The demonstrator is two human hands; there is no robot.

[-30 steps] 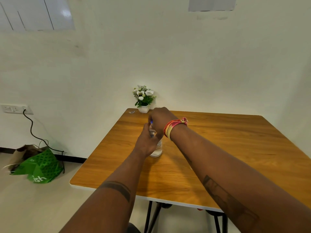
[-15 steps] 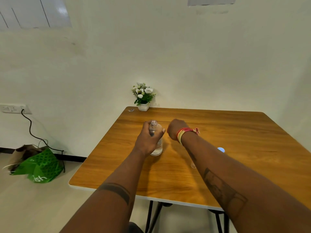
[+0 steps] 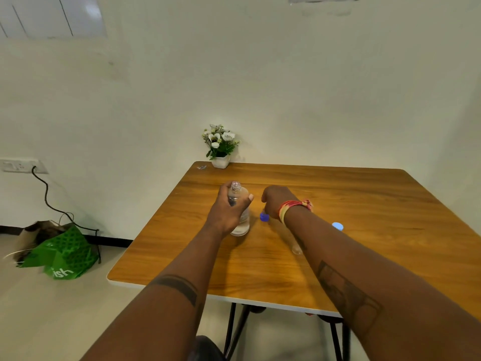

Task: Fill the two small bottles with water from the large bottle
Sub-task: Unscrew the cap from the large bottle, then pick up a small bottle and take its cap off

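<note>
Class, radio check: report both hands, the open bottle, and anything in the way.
Left hand grips open bottle, upright on table. Right hand sets blue cap down beside it. Right forearm hides another bottle; light blue cap behind it.

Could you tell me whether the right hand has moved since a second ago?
Yes. The right hand has left the bottle top, moving right and down toward the table, with a blue cap beneath it.

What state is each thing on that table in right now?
Large bottle: upright, uncapped, gripped by left hand.
Blue cap: on the table under the right hand.
Small bottle: mostly hidden behind the right forearm.
Flower pot: upright.
</note>
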